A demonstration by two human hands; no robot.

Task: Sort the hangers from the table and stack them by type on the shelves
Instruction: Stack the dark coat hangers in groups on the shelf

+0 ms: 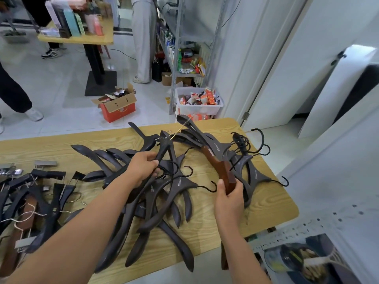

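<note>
A heap of dark brown, wide-shouldered hangers [164,201] with black hooks covers the middle of the wooden table [266,206]. My left hand [143,167] is closed around the neck of one dark hanger [162,152] in the heap. My right hand [229,199] grips the lower end of a reddish-brown wooden hanger [217,165], which slants up to the left over more dark hangers [250,173]. Dark clip-type hangers [51,185] with metal clips lie at the table's left end. A white shelf unit [307,232] stands at the lower right.
A metal rack [178,58] with packets stands beyond the table, a white bin of snacks [199,103] at its foot. An orange cardboard box [119,107] sits on the floor. Another table [82,37] and people's legs are further back. White doors fill the right side.
</note>
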